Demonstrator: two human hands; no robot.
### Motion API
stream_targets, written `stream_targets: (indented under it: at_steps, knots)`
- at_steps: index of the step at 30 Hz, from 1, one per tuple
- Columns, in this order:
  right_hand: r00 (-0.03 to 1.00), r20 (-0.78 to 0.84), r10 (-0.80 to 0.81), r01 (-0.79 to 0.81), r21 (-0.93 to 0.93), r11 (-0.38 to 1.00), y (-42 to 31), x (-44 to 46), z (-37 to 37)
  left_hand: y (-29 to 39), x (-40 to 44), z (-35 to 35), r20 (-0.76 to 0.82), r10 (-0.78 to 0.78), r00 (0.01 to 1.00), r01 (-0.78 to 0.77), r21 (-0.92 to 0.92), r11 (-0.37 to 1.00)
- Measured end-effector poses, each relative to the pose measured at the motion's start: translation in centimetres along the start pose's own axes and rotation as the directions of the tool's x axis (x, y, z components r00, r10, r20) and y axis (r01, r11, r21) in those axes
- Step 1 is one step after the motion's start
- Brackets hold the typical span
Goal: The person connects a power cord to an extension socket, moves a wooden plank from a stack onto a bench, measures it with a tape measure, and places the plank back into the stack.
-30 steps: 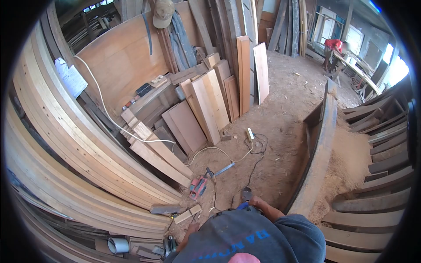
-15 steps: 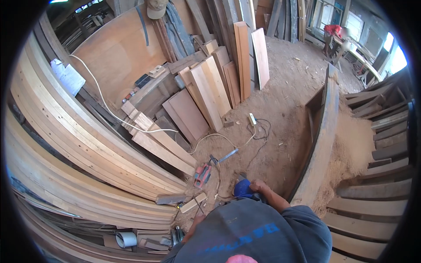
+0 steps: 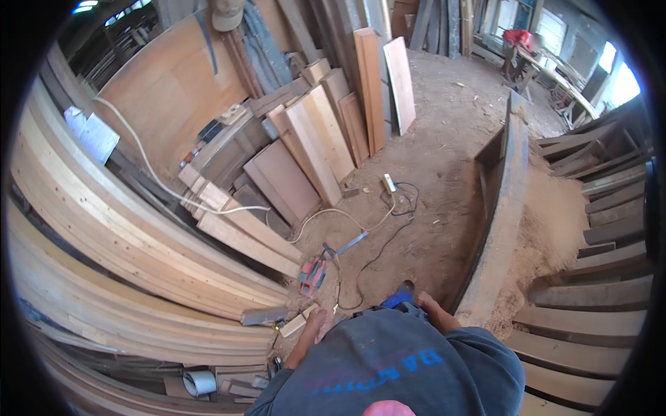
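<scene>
My left hand (image 3: 317, 321) is low in the head view, just right of a short pale wood block (image 3: 299, 321). Its fingers look closed, but what they hold, if anything, is too small to make out. My right hand (image 3: 426, 302) is beside a blue trouser leg (image 3: 397, 299), above a dark shoe (image 3: 407, 285); its fingers are too small and partly hidden to read. A red and black power tool (image 3: 313, 276) lies on the floor ahead of the left hand. Beyond it is a bluish flat strip (image 3: 352, 243). The dark shirt (image 3: 374, 360) hides the area nearest the body.
Long stacked boards (image 3: 139, 243) line the left. Planks (image 3: 316, 139) lean ahead. A white power strip (image 3: 389, 183) and cables (image 3: 374, 260) lie on the dusty floor. A heavy beam (image 3: 501, 208) and sawdust (image 3: 551, 215) are at right. A person in red (image 3: 515, 36) bends over a far bench.
My left hand has risen beside the wood block. My right hand has shifted slightly right, away from the blue trouser leg, which now sits lower. The view has shifted slightly.
</scene>
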State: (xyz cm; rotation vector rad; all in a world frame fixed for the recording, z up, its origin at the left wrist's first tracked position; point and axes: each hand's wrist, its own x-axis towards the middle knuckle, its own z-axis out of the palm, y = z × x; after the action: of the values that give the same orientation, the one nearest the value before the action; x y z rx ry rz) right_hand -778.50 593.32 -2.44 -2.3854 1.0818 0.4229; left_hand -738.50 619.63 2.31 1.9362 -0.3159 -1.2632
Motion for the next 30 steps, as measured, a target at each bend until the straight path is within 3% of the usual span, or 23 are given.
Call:
stream_targets:
  at_steps: [1,2,3,4,5,6,7,8,10,12,13,14,15,16,19,21,22,25,26,29,30]
  knots:
    - [0.989,0.024,0.144,-0.145,0.105,0.984,-2.3,1.0,-1.6,1.4,-0.6,0.9,-0.055,0.027,0.998,-0.025,0.035,0.999]
    - [0.958,0.059,0.280,-0.286,0.207,0.936,-4.0,1.5,-3.9,1.6,-0.1,1.0,0.017,0.122,0.992,-0.121,0.337,0.934]
    - [0.988,0.113,-0.106,0.088,0.160,0.983,-3.3,3.1,-4.8,0.7,0.3,0.7,0.111,0.197,0.974,-0.224,0.598,0.770]
    - [0.867,0.149,-0.476,0.451,0.174,0.875,-2.1,4.9,-5.1,0.2,0.2,0.4,0.169,0.064,0.984,-0.135,0.454,0.880]
    - [0.941,0.154,-0.300,0.261,0.232,0.937,-3.8,4.5,-7.3,-0.9,0.3,0.1,0.247,-0.063,0.967,-0.018,0.311,0.950]
    - [0.982,0.153,-0.106,0.055,0.304,0.951,-6.7,3.2,-11.1,-3.3,1.4,0.3,0.344,0.228,0.911,-0.404,0.625,0.669]
    - [0.985,0.147,0.085,-0.136,0.380,0.915,-9.7,1.8,-15.3,-4.2,2.8,0.7,0.529,0.414,0.741,-0.633,0.755,0.168]
    - [0.980,-0.020,-0.198,0.195,0.290,0.937,-5.8,5.4,-9.3,-3.5,2.3,1.3,0.412,0.363,0.836,-0.544,0.713,0.443]
    - [0.879,0.095,-0.468,0.437,0.234,0.868,-5.1,4.3,-10.8,-2.8,0.7,2.6,0.218,0.139,0.966,-0.226,0.450,0.864]
    - [0.869,0.145,-0.474,0.388,0.395,0.833,-4.3,2.0,-11.0,-2.0,1.5,2.6,0.401,0.482,0.779,-0.627,0.512,0.587]
    - [0.917,0.175,-0.358,0.208,0.554,0.806,-3.9,0.3,-10.5,-1.8,1.9,2.7,0.491,0.605,0.627,-0.771,0.503,0.391]
    - [0.950,0.202,-0.236,0.031,0.693,0.720,-3.4,-1.4,-9.8,-1.7,2.0,2.9,0.450,0.575,0.683,-0.730,0.440,0.523]
    - [0.955,0.226,-0.192,-0.030,0.717,0.696,-2.8,-2.0,-9.5,-1.1,1.8,2.8,0.413,0.534,0.737,-0.672,0.366,0.644]
    - [0.951,0.244,-0.192,-0.016,0.655,0.756,-2.5,-1.7,-9.6,0.6,1.1,2.9,0.387,0.483,0.785,-0.599,0.282,0.749]
    - [0.902,0.269,-0.337,0.287,0.209,0.935,-2.0,1.8,-9.4,1.9,1.9,2.4,0.426,0.161,0.890,-0.186,0.017,0.982]
    - [0.875,0.292,-0.385,0.406,-0.010,0.914,-2.3,3.8,-9.2,5.3,-0.2,2.5,0.336,0.078,0.939,-0.107,0.069,0.992]
    - [0.885,0.294,-0.361,0.392,-0.052,0.919,-2.7,4.3,-9.3,6.9,-1.6,2.6,0.285,0.038,0.958,-0.066,0.092,0.994]
    - [0.936,0.269,-0.226,0.257,-0.085,0.963,-5.3,5.7,-8.8,7.8,-3.4,1.9,0.139,0.106,0.985,-0.124,0.127,0.984]
    - [0.951,0.261,-0.167,0.197,-0.095,0.976,-6.1,5.8,-8.8,7.0,-3.0,1.1,0.188,0.102,0.977,-0.145,0.227,0.963]
    - [0.863,0.281,-0.421,0.481,-0.200,0.854,-7.3,6.3,-8.9,0.2,1.8,-1.2,0.308,0.177,0.935,-0.298,0.410,0.862]
    - [0.829,0.331,-0.450,0.539,-0.257,0.802,-7.6,6.8,-8.3,-2.0,2.8,-1.7,0.330,0.271,0.904,-0.397,0.414,0.819]
